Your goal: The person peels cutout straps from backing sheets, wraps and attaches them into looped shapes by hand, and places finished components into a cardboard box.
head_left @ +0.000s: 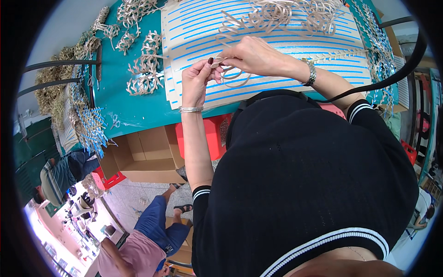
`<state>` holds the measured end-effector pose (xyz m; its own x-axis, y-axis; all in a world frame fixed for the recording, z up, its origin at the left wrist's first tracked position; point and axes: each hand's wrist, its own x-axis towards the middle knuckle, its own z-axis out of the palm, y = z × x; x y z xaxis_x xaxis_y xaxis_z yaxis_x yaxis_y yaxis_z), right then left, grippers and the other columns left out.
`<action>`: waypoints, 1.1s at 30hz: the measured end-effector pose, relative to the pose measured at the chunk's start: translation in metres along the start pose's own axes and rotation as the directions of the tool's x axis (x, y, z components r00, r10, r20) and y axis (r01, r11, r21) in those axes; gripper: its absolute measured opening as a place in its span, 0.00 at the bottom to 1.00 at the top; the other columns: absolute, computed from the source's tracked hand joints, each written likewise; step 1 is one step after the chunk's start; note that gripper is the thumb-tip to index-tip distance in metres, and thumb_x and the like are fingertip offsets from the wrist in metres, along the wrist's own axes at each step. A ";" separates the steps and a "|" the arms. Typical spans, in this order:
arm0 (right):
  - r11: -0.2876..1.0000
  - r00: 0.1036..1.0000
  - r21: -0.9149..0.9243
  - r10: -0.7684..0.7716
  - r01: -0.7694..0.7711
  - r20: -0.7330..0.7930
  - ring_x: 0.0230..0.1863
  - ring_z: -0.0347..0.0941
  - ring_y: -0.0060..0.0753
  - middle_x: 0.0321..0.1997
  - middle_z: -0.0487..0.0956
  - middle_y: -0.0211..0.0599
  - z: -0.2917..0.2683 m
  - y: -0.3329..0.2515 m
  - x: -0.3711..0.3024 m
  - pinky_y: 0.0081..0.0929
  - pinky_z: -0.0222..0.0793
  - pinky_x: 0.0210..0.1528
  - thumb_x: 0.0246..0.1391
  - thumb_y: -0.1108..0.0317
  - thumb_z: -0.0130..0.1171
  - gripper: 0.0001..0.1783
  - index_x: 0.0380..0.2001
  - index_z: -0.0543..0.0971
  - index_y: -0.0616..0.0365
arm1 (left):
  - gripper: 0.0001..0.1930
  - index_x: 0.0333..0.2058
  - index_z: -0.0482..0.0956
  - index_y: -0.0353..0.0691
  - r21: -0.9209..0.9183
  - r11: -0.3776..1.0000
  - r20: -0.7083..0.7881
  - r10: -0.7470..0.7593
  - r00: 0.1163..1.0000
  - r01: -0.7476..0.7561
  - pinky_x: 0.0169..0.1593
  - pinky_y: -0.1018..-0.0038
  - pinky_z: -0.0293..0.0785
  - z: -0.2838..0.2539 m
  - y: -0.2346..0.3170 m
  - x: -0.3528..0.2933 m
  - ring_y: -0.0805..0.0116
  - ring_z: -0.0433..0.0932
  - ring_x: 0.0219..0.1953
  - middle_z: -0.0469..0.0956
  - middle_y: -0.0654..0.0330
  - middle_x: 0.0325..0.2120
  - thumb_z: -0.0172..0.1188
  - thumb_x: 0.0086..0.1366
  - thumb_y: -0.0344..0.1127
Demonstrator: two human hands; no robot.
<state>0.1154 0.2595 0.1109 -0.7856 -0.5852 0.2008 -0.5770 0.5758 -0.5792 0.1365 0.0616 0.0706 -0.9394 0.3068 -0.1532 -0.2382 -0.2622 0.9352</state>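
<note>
My left fingers (204, 69) pinch a beige strip (234, 87) between thumb and fingertips; my right fingers (233, 53) are closed on it just beside them. The tips nearly meet, so I can't tell exactly which bit each side grips. The strip is up over the striped sheet (277, 87), toward its left part, with a loose loop hanging below the pinch.

Step in hand looks like shaping or joining the strip at the pinch point (can't say which, detail's too small). Next move, my read: calls for a firm hold on one side, freedom to shift along the strip on the other, and no twist in the loop.

Around the striped sheet: a heap of coiled strips (272, 14) on its far part, a leafy sprig (339, 56) lying across its right part, leafy coils (147, 64) left of it on the green surface (134, 108). Scissors (115, 121) lie left of its near edge, well apart from my fingers.
</note>
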 end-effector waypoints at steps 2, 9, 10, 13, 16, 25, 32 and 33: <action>1.000 1.000 0.007 0.005 -0.005 -0.006 0.18 0.72 0.48 0.13 0.73 0.47 0.000 0.001 0.000 0.40 0.66 0.22 0.52 0.64 0.53 0.11 0.25 0.80 0.58 | 0.13 0.37 0.76 0.26 0.000 1.000 0.012 -0.002 1.000 0.002 0.27 0.80 0.72 0.000 0.000 0.000 0.72 0.74 0.22 0.78 0.54 0.26 0.51 0.65 0.33; 1.000 0.999 0.010 0.030 -0.030 -0.019 0.18 0.71 0.44 0.15 0.74 0.44 -0.004 -0.001 0.001 0.37 0.64 0.22 0.51 0.65 0.54 0.09 0.31 0.81 0.56 | 0.12 0.34 0.77 0.26 -0.054 0.999 0.007 0.000 1.000 0.000 0.27 0.79 0.74 0.002 -0.001 0.005 0.72 0.75 0.22 0.78 0.54 0.25 0.53 0.65 0.33; 0.998 0.998 0.033 0.057 -0.056 -0.022 0.20 0.72 0.49 0.15 0.73 0.48 -0.005 -0.002 0.001 0.40 0.67 0.25 0.49 0.66 0.53 0.10 0.27 0.80 0.59 | 0.12 0.34 0.77 0.26 -0.063 0.998 0.003 0.001 1.000 -0.001 0.27 0.78 0.74 0.002 -0.002 0.006 0.72 0.75 0.22 0.78 0.54 0.25 0.52 0.65 0.33; 0.997 0.997 0.044 0.069 -0.068 -0.024 0.20 0.72 0.49 0.14 0.73 0.48 -0.004 -0.001 0.000 0.40 0.66 0.25 0.49 0.67 0.53 0.09 0.27 0.80 0.59 | 0.12 0.34 0.77 0.26 -0.052 0.999 0.001 0.014 1.000 -0.014 0.27 0.78 0.74 0.004 -0.001 0.007 0.72 0.75 0.22 0.78 0.54 0.25 0.53 0.65 0.33; 0.996 0.996 0.058 0.067 -0.064 -0.061 0.20 0.72 0.49 0.13 0.72 0.47 -0.001 0.002 -0.001 0.40 0.66 0.24 0.50 0.67 0.53 0.09 0.26 0.80 0.59 | 0.12 0.34 0.77 0.26 -0.051 0.999 0.009 0.012 1.000 -0.012 0.28 0.78 0.75 0.004 -0.002 0.008 0.71 0.76 0.22 0.78 0.54 0.25 0.52 0.65 0.33; 0.994 0.997 0.076 0.080 -0.078 -0.019 0.19 0.72 0.46 0.15 0.74 0.46 -0.003 0.005 0.001 0.37 0.67 0.25 0.52 0.64 0.53 0.11 0.35 0.82 0.54 | 0.15 0.36 0.76 0.24 -0.193 0.980 0.067 0.051 0.996 -0.037 0.31 0.76 0.76 0.002 -0.001 0.006 0.68 0.76 0.23 0.78 0.51 0.26 0.50 0.66 0.35; 0.990 0.997 0.127 0.059 -0.053 -0.043 0.19 0.73 0.44 0.16 0.75 0.44 0.010 0.015 0.002 0.37 0.67 0.25 0.52 0.63 0.54 0.11 0.34 0.82 0.52 | 0.12 0.36 0.77 0.25 -0.021 0.997 0.024 0.078 0.997 -0.078 0.28 0.76 0.76 -0.002 -0.008 0.005 0.69 0.76 0.22 0.78 0.52 0.25 0.56 0.62 0.33; 0.991 0.998 0.112 0.070 -0.070 0.008 0.22 0.74 0.42 0.20 0.78 0.42 0.009 0.014 0.002 0.35 0.67 0.25 0.52 0.63 0.55 0.11 0.38 0.81 0.50 | 0.12 0.35 0.77 0.26 0.006 0.996 0.001 0.092 0.996 -0.092 0.27 0.77 0.75 -0.002 -0.010 0.005 0.70 0.75 0.22 0.78 0.52 0.24 0.57 0.62 0.33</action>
<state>0.1073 0.2616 0.0963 -0.8221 -0.5481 0.1537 -0.4917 0.5477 -0.6769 0.1340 0.0635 0.0597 -0.9569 0.2827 -0.0663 -0.1495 -0.2840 0.9471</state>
